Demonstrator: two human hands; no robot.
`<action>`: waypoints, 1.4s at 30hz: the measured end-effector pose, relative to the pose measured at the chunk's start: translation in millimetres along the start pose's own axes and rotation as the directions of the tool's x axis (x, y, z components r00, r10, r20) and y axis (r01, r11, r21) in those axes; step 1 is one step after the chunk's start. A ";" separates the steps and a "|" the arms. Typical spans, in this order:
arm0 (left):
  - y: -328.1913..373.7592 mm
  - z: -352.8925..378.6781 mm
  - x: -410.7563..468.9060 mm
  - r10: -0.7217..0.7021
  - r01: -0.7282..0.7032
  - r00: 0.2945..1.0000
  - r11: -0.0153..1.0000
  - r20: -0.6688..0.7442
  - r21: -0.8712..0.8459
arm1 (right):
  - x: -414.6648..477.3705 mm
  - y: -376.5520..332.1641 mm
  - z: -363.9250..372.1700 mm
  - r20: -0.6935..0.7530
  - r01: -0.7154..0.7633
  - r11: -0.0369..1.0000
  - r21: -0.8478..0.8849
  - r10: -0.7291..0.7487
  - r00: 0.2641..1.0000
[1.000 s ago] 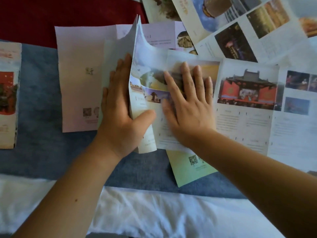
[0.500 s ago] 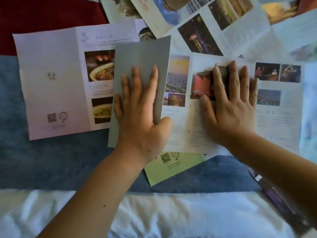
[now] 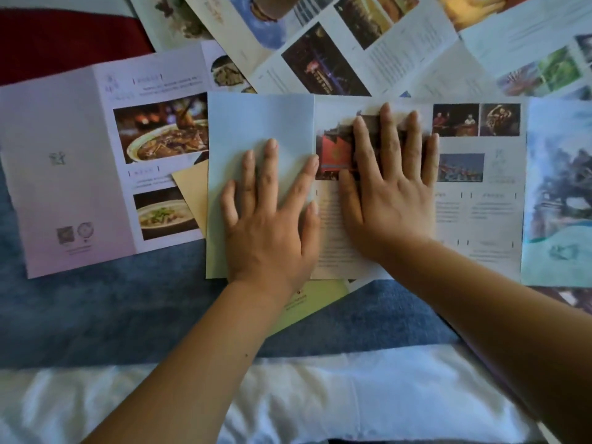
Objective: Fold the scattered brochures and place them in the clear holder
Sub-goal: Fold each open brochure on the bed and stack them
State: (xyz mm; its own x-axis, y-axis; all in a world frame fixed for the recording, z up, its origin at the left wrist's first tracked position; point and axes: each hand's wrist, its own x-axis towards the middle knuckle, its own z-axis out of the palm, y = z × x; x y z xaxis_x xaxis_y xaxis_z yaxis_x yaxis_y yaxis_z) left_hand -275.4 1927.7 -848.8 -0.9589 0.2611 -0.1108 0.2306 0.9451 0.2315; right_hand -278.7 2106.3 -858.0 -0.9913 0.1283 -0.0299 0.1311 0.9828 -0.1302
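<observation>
The brochure [image 3: 480,216] being folded lies open on the blue cloth [image 3: 96,315], its left panel [image 3: 253,123] turned over onto the middle. The left hand [image 3: 272,225] presses that panel flat, fingers [image 3: 267,174] straight and spread. The right hand [image 3: 390,193] lies flat just beside it on the printed page, fingers straight and close together, holding nothing. A pink brochure [image 3: 64,187] lies unfolded to the left, its right edge tucked under. 2 sheets, tan [image 3: 192,193] and green [image 3: 314,302], are mostly hidden beneath. Other brochures [image 3: 368,59] overlap above, cut off by the frame. Bare blue cloth and white cloth [image 3: 288,395] lie nearer.
</observation>
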 end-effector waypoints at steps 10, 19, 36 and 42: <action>-41.4 -4.6 -16.1 -0.030 0.032 0.999 0.996 -0.030 0.082 | -1.3 -43.3 -3.4 0.117 0.039 0.999 0.019 -0.041 0.992; -142.0 -31.8 -51.2 -0.134 0.134 0.991 0.981 -0.008 0.139 | -17.4 -83.2 -1.7 0.176 0.263 0.964 0.047 -0.267 0.948; -161.7 -47.7 -46.7 -0.266 0.263 0.964 0.950 0.008 -0.168 | -14.3 -67.5 4.0 0.117 0.196 0.980 -0.016 -0.193 0.974; -147.7 -54.1 -45.3 -0.286 0.280 0.958 0.908 0.027 -0.311 | -13.8 -68.2 3.6 0.097 0.205 0.979 -0.005 -0.203 0.974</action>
State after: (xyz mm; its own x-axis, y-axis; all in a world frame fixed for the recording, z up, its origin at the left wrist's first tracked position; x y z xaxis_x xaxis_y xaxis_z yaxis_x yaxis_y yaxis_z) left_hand -275.0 1765.7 -825.6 -0.9799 -0.0150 -0.1987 -0.1105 0.8705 0.4795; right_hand -273.9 2037.1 -852.2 -0.9912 -0.0878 -0.0987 -0.0748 0.9889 -0.1288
